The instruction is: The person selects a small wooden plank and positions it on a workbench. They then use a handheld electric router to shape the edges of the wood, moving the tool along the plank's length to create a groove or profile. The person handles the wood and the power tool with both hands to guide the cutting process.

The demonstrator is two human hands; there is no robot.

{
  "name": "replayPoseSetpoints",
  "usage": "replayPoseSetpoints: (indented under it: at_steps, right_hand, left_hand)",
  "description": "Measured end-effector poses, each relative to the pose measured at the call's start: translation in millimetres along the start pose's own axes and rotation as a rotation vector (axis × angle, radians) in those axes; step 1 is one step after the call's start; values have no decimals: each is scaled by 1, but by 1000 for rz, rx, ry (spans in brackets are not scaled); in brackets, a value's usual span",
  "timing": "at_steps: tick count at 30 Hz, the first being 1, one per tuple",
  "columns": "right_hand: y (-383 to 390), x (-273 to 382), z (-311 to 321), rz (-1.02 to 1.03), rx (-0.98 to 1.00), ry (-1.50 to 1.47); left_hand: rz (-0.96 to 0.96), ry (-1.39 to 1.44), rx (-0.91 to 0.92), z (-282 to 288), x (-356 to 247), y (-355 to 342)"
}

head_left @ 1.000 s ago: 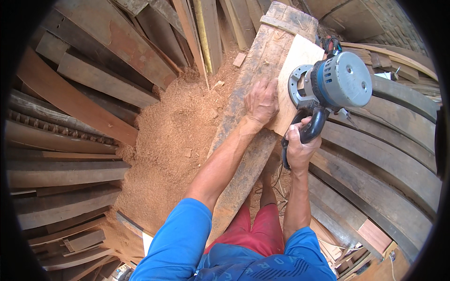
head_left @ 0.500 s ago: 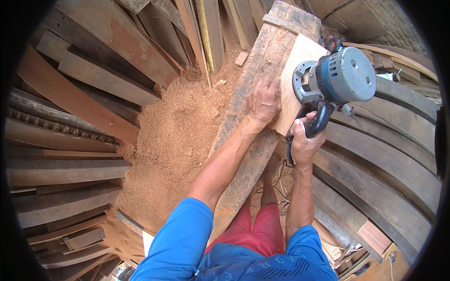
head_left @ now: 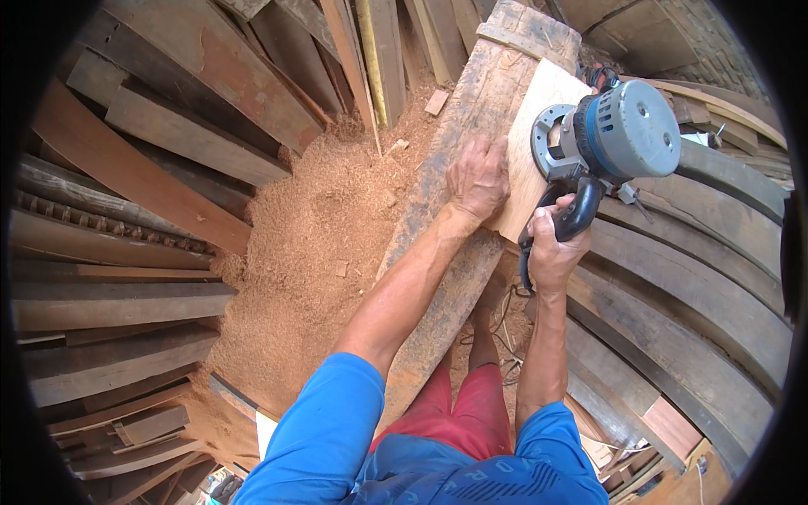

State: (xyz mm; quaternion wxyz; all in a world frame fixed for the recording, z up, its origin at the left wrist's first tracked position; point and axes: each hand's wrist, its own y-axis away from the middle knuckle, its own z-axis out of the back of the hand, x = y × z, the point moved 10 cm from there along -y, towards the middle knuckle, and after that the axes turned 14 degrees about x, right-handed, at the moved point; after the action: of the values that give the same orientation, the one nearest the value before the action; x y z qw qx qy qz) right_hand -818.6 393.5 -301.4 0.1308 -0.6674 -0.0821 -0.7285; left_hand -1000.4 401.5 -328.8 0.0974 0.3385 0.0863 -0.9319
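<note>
My right hand (head_left: pixel 555 248) is wrapped round the black handle of a grey and blue router (head_left: pixel 631 130). The router's round metal base rests at the right edge of a pale wooden board (head_left: pixel 526 189). Curled against the board's left edge, my left hand (head_left: pixel 479 178) presses on it, with the fingertips partly hidden. Beneath the board runs a thick, worn wooden bench plank (head_left: pixel 467 101), with a small strip of wood (head_left: pixel 507 39) across its far end. The router's bit is out of sight.
Sawdust (head_left: pixel 311 227) covers the floor left of the bench, with small offcuts on it. Stacked planks (head_left: pixel 118 307) stand all along the left, and more long boards (head_left: pixel 699 244) lie to the right. A dark cord (head_left: pixel 507 324) loops on the floor by my legs.
The router and my right hand have shifted very slightly to the right in the picture. My left hand keeps its place against the board.
</note>
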Motion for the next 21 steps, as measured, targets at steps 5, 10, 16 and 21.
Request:
replayPoseSetpoints:
  at_steps: [5,10,16,21]
  right_hand:
    - [-5,2,-3,-39,5,-83]
    - [-13,4,0,16,9,-39]
    - [-21,8,-2,-3,8,-85]
    - [-28,5,2,32,10,-63]
  left_hand:
    - [-3,-1,-1,1,0,0]
    - [2,-9,15,-2,0,-1]
    - [-1,-9,15,-1,0,0]
    - [-5,-12,11,0,-1,0]
